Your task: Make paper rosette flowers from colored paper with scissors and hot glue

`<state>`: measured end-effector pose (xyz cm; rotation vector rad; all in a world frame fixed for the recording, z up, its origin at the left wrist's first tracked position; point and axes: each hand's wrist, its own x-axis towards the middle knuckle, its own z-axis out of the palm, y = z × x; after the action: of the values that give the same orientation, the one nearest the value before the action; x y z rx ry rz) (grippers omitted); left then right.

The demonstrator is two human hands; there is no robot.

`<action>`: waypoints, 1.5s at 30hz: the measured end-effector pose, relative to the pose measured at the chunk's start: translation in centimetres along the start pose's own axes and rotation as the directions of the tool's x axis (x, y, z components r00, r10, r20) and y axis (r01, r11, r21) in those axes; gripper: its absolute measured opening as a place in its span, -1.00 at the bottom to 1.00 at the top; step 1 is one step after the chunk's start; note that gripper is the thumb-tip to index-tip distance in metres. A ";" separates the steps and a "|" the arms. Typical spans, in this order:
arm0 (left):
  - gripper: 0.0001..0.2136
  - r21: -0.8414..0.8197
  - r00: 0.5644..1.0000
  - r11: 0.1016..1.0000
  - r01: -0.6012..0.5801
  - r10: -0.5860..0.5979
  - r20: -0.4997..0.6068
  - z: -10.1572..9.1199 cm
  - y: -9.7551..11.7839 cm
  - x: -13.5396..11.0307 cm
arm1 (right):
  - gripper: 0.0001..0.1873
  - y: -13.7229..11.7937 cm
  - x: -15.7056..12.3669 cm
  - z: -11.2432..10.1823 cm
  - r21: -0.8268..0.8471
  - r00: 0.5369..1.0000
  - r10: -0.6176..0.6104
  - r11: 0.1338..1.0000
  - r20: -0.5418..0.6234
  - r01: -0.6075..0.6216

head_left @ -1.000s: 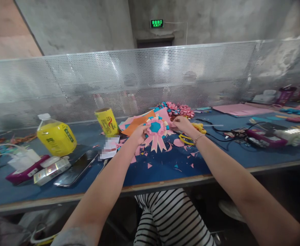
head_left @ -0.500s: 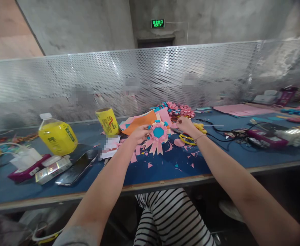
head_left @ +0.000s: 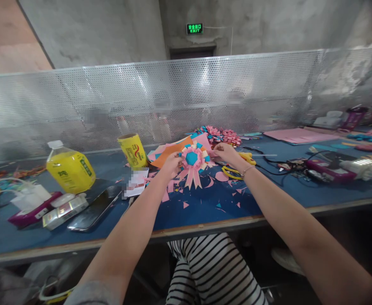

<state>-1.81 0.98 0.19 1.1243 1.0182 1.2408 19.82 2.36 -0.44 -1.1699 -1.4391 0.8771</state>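
A paper rosette (head_left: 191, 159) with a blue centre, pink, cream and blue folds and pink tails faces me above the table. My left hand (head_left: 174, 163) grips its left edge, fingers closed. At the rosette's right side is my right hand (head_left: 223, 151), thumb and fingers pinched together; a bit of pink shows at the fingertips, but I cannot tell what is in them. Yellow-handled scissors (head_left: 232, 172) lie just below that hand. Pink and blue paper scraps (head_left: 186, 205) are scattered beneath the rosette.
Behind my hands lie orange paper (head_left: 171, 153) and a pile of finished-looking rosettes (head_left: 222, 136). Leftward stand a yellow tape roll (head_left: 133, 150) and a jug of yellow liquid (head_left: 71, 169), with a phone (head_left: 93, 209) nearer. Cables and a purple glue gun-like device (head_left: 330, 170) are rightward.
The rosette has shifted slightly left and turned a little in my left hand. My right hand has moved left, closer to its right edge.
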 end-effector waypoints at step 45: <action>-0.64 0.059 0.970 0.970 -0.236 0.232 0.067 0.6 -0.4 -0.3 | -0.90 -1.0 -0.7 0.8 0.334 0.978 0.036 0.937 0.207 -0.105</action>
<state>-1.13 0.62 -0.15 1.3561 0.9066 1.3581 18.86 1.44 0.19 -0.8931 -1.3371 1.2692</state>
